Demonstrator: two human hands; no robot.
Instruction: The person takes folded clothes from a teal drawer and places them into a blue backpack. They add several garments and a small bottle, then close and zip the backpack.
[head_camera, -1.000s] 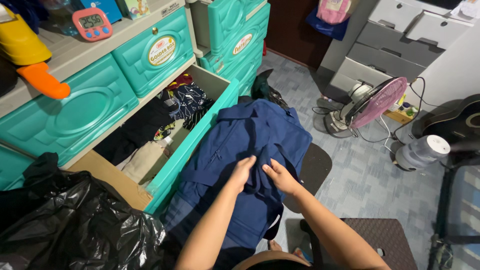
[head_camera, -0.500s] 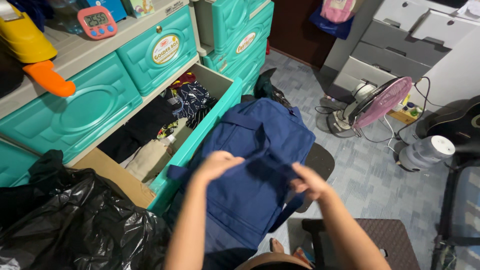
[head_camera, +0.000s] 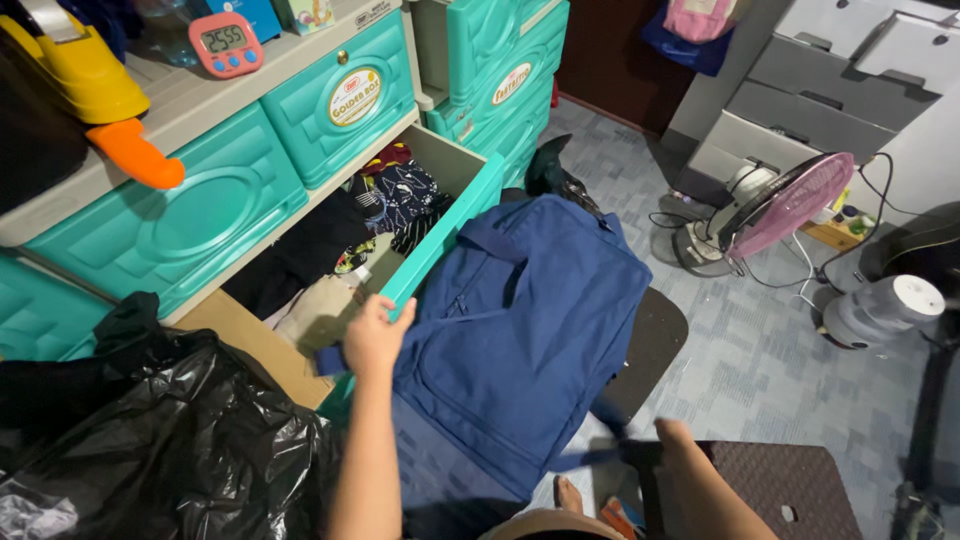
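over the open drawer (head_camera: 440, 235), left hand (head_camera: 375, 335) gripping blue strap (head_camera: 333, 358), right hand (head_camera: 672, 440) blurred

The hands have parted — left hand (head_camera: 375, 335) at the blue bag's (head_camera: 530, 320) left strap, right hand (head_camera: 672, 436) seemingly pulling another.

Your floor (head_camera: 760, 350) is grey patterned tile w/ lots parked on it. Pink fan (head_camera: 775, 208) lies tilted near the grey drawer unit (head_camera: 790, 110), cables trailing beside it. White round appliance (head_camera: 880, 308) sits just right of the fan. Black mat (head_camera: 650, 340) lies under the blue backpack (head_camera: 520, 330). Black bin bag (head_camera: 160, 450) is heaped bottom left, against the teal drawer cabinet (head_camera: 170, 215). Brown textured stool (head_camera: 780, 490) stands bottom right.
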